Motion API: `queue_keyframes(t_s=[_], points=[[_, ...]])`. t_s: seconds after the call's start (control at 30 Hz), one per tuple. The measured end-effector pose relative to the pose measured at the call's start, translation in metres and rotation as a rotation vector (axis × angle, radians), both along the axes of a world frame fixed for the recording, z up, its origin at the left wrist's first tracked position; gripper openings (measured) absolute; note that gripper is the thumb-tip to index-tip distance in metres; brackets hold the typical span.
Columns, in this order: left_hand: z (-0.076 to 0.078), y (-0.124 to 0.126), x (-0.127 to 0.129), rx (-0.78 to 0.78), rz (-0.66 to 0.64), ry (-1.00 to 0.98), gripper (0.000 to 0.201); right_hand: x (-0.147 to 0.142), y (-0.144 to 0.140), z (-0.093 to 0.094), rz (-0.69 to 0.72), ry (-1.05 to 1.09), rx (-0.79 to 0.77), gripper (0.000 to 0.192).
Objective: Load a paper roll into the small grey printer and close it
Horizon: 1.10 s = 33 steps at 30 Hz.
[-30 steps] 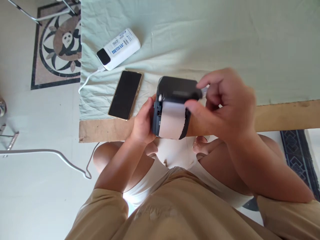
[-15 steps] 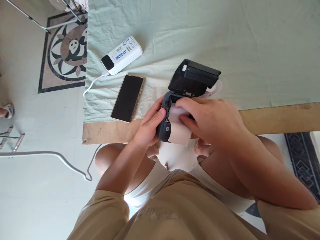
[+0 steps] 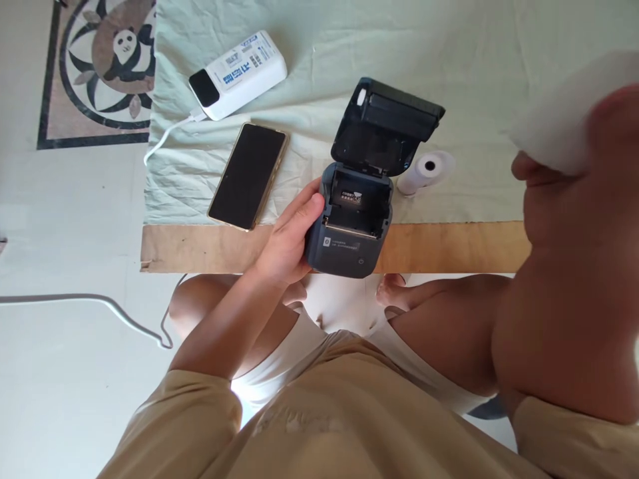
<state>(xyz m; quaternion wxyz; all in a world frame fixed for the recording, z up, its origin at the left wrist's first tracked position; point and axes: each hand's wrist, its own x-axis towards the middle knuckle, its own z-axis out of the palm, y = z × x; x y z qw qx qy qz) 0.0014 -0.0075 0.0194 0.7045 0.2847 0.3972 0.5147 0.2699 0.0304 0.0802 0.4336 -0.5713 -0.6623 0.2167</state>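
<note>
A small dark grey label printer (image 3: 357, 229) rests on the table's front edge with its lid (image 3: 387, 126) flipped open and its paper bay showing no roll. My left hand (image 3: 287, 239) grips the printer's left side. At the right, close to the camera and blurred, my right hand (image 3: 574, 193) is raised and holds a white strip of paper (image 3: 559, 120). A small white paper roll (image 3: 424, 171) lies on the cloth just right of the printer's lid.
A pale green cloth (image 3: 474, 53) covers the wooden table (image 3: 200, 247). A black phone (image 3: 248, 175) lies face up left of the printer. Behind it is a white power bank (image 3: 238, 74) with a white cable. My knees and tan shorts fill the foreground.
The printer's lid came open. My right hand lifted the white paper out of the bay and rose up to the right, near the camera. The left hand kept its hold.
</note>
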Motion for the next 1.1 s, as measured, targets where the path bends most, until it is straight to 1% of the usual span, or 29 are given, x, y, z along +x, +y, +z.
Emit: queue_keyframes(t_s=[0.03, 0.07, 0.1, 0.13, 0.17, 0.23, 0.27, 0.33, 0.4, 0.43, 0.47, 0.57, 0.6, 0.63, 0.67, 0.7, 0.73, 0.8, 0.87, 0.93, 1.0, 1.07, 1.1], points=[[0.0, 0.0, -0.001, 0.001, 0.001, 0.003, 0.039, 0.006, 0.006, -0.01, -0.088, 0.024, 0.129, 0.023], [0.0, 0.001, -0.001, 0.0, -0.002, 0.007, 0.04, 0.014, 0.013, -0.02, -0.123, 0.026, 0.194, 0.015], [0.0, 0.001, -0.001, -0.002, -0.004, 0.011, 0.041, 0.021, 0.019, -0.029, -0.158, -0.06, 0.205, 0.01], [0.0, 0.001, -0.002, -0.003, -0.007, 0.015, 0.041, 0.029, 0.025, -0.036, -0.218, -0.173, 0.194, 0.011], [0.0, 0.001, -0.002, -0.001, 0.001, 0.016, 0.04, 0.035, 0.03, -0.042, -0.253, -0.233, 0.121, 0.016], [0.001, 0.001, -0.001, -0.007, 0.014, 0.025, 0.035, 0.042, 0.038, -0.049, -0.329, -0.287, -0.017, 0.03], [0.001, 0.001, 0.0, -0.015, 0.022, 0.036, 0.032, 0.043, 0.04, -0.05, -0.352, -0.297, -0.087, 0.037], [0.003, 0.001, 0.002, -0.031, 0.046, 0.071, 0.029, 0.043, 0.042, -0.048, -0.394, -0.352, -0.223, 0.045], [0.005, 0.001, 0.005, -0.042, 0.064, 0.1, 0.028, 0.04, 0.038, -0.041, -0.387, -0.397, -0.328, 0.055], [0.005, 0.001, 0.005, -0.045, 0.074, 0.107, 0.027, 0.038, 0.034, -0.037, -0.376, -0.4, -0.311, 0.059], [0.006, 0.001, 0.006, -0.048, 0.077, 0.111, 0.026, 0.036, 0.028, -0.032, -0.354, -0.393, -0.233, 0.06], [0.006, 0.002, 0.007, -0.037, 0.064, 0.116, 0.028, 0.025, 0.01, -0.021, -0.206, -0.336, 0.165, 0.05], [0.006, 0.002, 0.007, -0.03, 0.058, 0.119, 0.03, 0.018, 0.005, -0.02, -0.131, -0.318, 0.239, 0.046], [0.006, 0.002, 0.008, -0.026, 0.051, 0.122, 0.031, 0.011, 0.002, -0.02, -0.058, -0.299, 0.256, 0.044], [0.006, 0.001, 0.008, -0.023, 0.049, 0.126, 0.033, 0.002, 0.0, -0.023, 0.019, -0.319, 0.223, 0.043], [0.005, 0.001, 0.008, -0.021, 0.053, 0.13, 0.034, -0.006, 0.0, -0.027, 0.064, -0.353, 0.172, 0.044], [0.005, 0.001, 0.008, -0.018, 0.063, 0.134, 0.034, -0.015, 0.001, -0.032, 0.08, -0.399, 0.092, 0.049], [0.005, 0.001, 0.007, -0.016, 0.076, 0.138, 0.035, -0.026, 0.006, -0.042, 0.053, -0.492, -0.084, 0.053], [0.006, 0.001, 0.006, -0.026, 0.067, 0.137, 0.038, -0.03, 0.012, -0.05, 0.027, -0.536, -0.197, 0.047], [0.006, 0.001, 0.004, -0.036, 0.043, 0.135, 0.041, -0.027, 0.017, -0.055, 0.055, -0.52, -0.208, 0.043], [0.005, 0.002, 0.003, -0.037, 0.035, 0.125, 0.04, -0.02, 0.019, -0.056, 0.067, -0.452, -0.167, 0.049], [0.005, 0.002, 0.002, -0.042, 0.041, 0.098, 0.037, -0.014, 0.017, -0.053, 0.007, -0.335, -0.072, 0.06], [0.004, 0.002, 0.002, -0.046, 0.04, 0.08, 0.037, -0.012, 0.015, -0.05, -0.036, -0.261, 0.008, 0.063]])
